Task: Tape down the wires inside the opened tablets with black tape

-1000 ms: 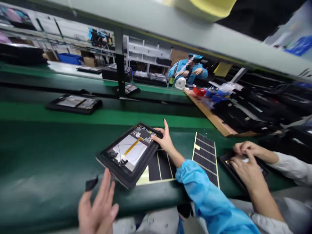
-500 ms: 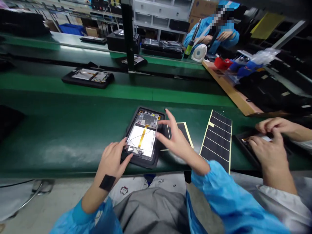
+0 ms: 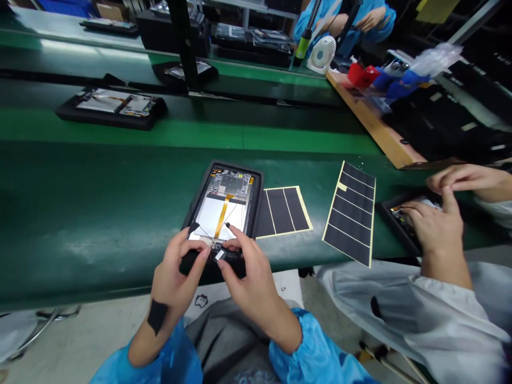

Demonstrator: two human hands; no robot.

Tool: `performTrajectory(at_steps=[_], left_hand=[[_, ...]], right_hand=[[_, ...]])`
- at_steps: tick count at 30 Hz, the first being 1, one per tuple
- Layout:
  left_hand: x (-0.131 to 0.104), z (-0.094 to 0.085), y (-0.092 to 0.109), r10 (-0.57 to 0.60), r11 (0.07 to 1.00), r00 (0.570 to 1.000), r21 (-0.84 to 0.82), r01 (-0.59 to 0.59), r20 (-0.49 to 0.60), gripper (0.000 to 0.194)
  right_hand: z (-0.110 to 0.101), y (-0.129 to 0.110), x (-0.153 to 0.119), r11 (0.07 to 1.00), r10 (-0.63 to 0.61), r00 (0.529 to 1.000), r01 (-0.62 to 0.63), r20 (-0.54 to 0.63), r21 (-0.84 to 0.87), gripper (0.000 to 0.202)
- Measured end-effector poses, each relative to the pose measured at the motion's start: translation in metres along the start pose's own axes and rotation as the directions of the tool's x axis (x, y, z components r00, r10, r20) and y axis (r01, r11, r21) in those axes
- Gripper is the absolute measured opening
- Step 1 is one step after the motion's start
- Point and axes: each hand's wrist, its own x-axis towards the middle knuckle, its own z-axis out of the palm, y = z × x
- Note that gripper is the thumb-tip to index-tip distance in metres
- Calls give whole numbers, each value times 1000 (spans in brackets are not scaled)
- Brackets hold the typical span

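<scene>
An opened tablet (image 3: 234,184) lies in a black foam tray (image 3: 259,194), its circuit board, white battery pack and orange flex cable exposed. My left hand (image 3: 176,266) is at the tray's near left corner, thumb and forefinger pinched together; what they hold is too small to make out. My right hand (image 3: 256,274) is at the near edge, thumb and a finger closed around a small black part with a white label (image 3: 220,255). Thin dark wires run over the battery toward this part. A black patch (image 3: 157,317) sticks to my left wrist.
Right of the tray lie two sheets of black stickers (image 3: 284,210), (image 3: 352,213). A co-worker's hands (image 3: 444,224) work on another device at right. Another opened tablet (image 3: 112,106) sits in a tray at back left. A wooden-edged board (image 3: 372,122) and a fan (image 3: 322,53) stand behind.
My right hand has come down from above the tablet's right side to its near edge and closed on the small part. My left thumb and forefinger have pinched together. The view has tilted down.
</scene>
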Motion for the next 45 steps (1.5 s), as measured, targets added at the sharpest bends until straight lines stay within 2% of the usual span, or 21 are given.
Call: performTrajectory(at_steps=[3, 6, 7, 11, 15, 19, 23, 25, 27, 30, 34, 38, 40, 42, 43, 45], left_hand=[[-1, 0, -4, 162, 977, 985, 130, -169, 68, 24], [0, 1, -8, 327, 897, 926, 248, -367, 186, 51], [1, 2, -8, 362, 865, 906, 282, -414, 218, 54], [4, 5, -3, 431, 790, 864, 354, -501, 262, 47], [8, 10, 3, 496, 750, 825, 346, -564, 270, 50], [9, 17, 6, 457, 784, 852, 337, -522, 257, 50], [5, 16, 9, 359, 910, 918, 156, -385, 167, 48], [2, 15, 10, 283, 956, 950, 47, -291, 131, 49], [-1, 16, 10, 242, 970, 963, 0, -244, 119, 48], [-2, 20, 10, 279, 957, 952, 47, -287, 127, 46], [1, 25, 11, 362, 898, 915, 196, -394, 178, 48], [6, 23, 11, 355, 887, 913, 237, -397, 201, 50], [7, 19, 13, 318, 931, 929, 123, -343, 187, 50], [7, 13, 17, 228, 970, 961, -123, -210, 154, 48], [6, 11, 20, 168, 953, 974, -277, -121, 151, 46], [5, 8, 29, 74, 826, 980, -562, 43, 184, 44]], right_hand=[[-3, 4, -1, 996, -17, 1000, 16, -11, -92, 59], [-10, 6, -6, 994, -8, 1000, 5, -24, -109, 59], [-11, 7, -7, 995, -8, 1000, 5, -28, -104, 59], [-13, 9, -10, 996, 11, 998, -17, -67, -91, 57], [-9, 10, -10, 995, 38, 998, -42, -48, -94, 54], [-6, 8, -12, 999, 35, 993, -39, -109, -33, 53], [-7, 7, -16, 999, 40, 975, -40, -218, 5, 56], [-7, 7, -16, 999, 47, 980, -43, -195, 27, 59], [-4, 8, -14, 1000, 23, 989, -19, -145, 24, 59], [1, 10, -12, 999, -44, 991, 42, -127, -18, 54], [0, 12, -14, 999, -51, 973, 48, -227, -16, 52], [-8, 10, -18, 998, -63, 963, 60, -263, -19, 52], [-10, 8, -20, 999, -54, 962, 51, -266, -16, 53], [-10, 5, -21, 1000, -21, 967, 23, -254, 6, 53], [-9, 4, -21, 999, 3, 972, 4, -233, 32, 54], [-6, -1, -19, 992, 54, 982, -32, -182, 119, 56]])
